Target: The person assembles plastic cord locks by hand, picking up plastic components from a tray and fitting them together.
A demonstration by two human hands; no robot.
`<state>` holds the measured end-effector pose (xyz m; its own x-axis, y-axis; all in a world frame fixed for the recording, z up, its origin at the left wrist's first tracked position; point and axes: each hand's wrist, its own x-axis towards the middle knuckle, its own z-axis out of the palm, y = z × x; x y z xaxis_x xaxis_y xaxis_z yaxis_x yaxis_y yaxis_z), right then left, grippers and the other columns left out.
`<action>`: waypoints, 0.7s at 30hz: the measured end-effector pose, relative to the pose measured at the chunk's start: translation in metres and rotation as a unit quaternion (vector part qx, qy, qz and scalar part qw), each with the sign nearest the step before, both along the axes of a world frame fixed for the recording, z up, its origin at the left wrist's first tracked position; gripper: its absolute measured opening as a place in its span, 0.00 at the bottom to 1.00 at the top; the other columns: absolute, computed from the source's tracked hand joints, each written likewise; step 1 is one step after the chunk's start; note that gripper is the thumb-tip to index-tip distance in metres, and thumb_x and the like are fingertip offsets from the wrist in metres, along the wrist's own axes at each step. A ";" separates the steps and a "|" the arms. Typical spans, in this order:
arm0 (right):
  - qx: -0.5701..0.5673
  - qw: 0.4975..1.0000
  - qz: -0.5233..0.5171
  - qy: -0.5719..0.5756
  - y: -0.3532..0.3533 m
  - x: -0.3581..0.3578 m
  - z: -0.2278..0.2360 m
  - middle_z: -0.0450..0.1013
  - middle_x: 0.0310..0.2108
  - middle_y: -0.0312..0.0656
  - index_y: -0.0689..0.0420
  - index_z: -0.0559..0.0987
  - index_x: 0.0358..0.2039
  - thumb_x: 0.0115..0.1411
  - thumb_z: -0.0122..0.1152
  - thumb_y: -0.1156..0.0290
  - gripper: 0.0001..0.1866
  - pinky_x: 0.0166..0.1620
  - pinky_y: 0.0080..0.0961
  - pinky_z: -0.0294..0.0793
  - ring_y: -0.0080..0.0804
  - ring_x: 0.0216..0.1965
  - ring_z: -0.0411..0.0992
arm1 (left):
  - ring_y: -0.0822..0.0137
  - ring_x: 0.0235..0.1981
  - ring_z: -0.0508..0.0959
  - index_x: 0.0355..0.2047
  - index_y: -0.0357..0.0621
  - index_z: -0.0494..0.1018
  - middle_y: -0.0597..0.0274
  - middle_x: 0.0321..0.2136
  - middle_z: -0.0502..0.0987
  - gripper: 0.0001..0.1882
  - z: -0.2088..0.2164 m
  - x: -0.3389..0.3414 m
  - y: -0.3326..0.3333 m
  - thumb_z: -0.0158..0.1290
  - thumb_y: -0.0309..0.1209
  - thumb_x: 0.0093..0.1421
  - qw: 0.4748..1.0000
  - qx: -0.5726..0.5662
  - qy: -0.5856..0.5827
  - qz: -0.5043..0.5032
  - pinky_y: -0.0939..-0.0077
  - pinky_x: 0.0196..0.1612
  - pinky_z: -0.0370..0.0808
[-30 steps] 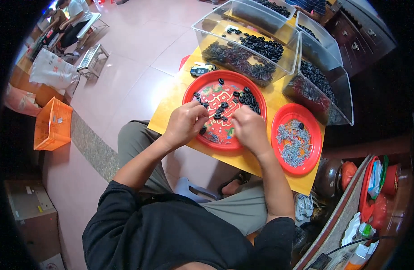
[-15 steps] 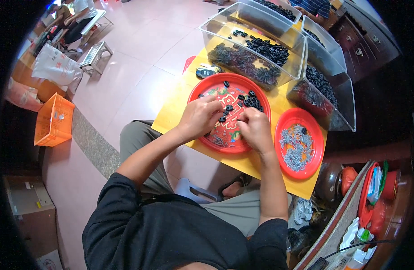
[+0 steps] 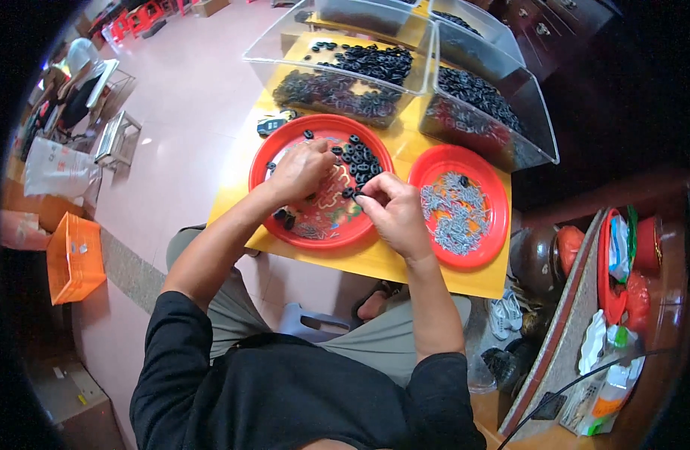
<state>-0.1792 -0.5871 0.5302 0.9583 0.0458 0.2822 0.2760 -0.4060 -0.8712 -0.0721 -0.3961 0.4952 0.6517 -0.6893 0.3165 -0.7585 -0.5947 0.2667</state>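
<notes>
A round red tray (image 3: pixel 382 146) with a printed pattern lies in front of me on a yellow table. Small black oval pieces with holes (image 3: pixel 364 161) are heaped on its right side, and a few lie at its left edge. My right hand (image 3: pixel 399 217) pinches one black oval piece (image 3: pixel 349 193) between thumb and forefinger over the tray. Above the tray's middle is my left hand (image 3: pixel 304 169), its fingers closed; what they hold, if anything, is hidden. Small grey metal pins (image 3: pixel 315 231) lie at the tray's near edge.
To the right, a second red tray (image 3: pixel 498 229) holds many grey pins and one black piece. Clear plastic boxes (image 3: pixel 337 71) of black pieces stand behind. A dark key fob (image 3: pixel 274 124) lies beside the first tray. An orange crate (image 3: pixel 75 259) stands on the floor at left.
The view has shifted, so the table appears further left. My right hand has turned and opened its grip outward, showing a black piece at its fingertips. My left hand has moved farther over the tray.
</notes>
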 end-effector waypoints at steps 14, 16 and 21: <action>0.081 0.995 0.000 0.058 -0.012 -0.003 0.004 0.73 0.20 0.34 0.63 0.75 0.25 0.50 0.61 0.81 0.03 0.27 0.17 0.69 0.18 0.22 0.70 | 0.48 0.32 0.76 0.26 0.34 0.69 0.47 0.27 0.74 0.08 0.010 -0.017 -0.011 0.51 0.29 0.51 0.995 0.032 -0.076 0.064 0.58 0.34 0.73; 0.143 0.982 0.012 0.122 -0.015 -0.005 0.006 0.73 0.21 0.34 0.62 0.75 0.26 0.52 0.61 0.79 0.03 0.25 0.18 0.70 0.18 0.22 0.70 | 0.50 0.26 0.76 0.26 0.35 0.70 0.49 0.23 0.74 0.07 0.029 -0.033 -0.015 0.53 0.27 0.52 0.977 -0.142 0.103 0.122 0.62 0.30 0.74; 0.243 0.954 0.048 0.170 -0.009 -0.009 0.009 0.72 0.21 0.33 0.61 0.75 0.29 0.56 0.58 0.78 0.01 0.20 0.12 0.71 0.15 0.20 0.70 | 0.77 0.23 0.75 0.33 0.35 0.75 0.65 0.24 0.77 0.05 0.032 -0.070 -0.015 0.55 0.21 0.56 0.776 -0.436 0.455 0.025 0.84 0.27 0.74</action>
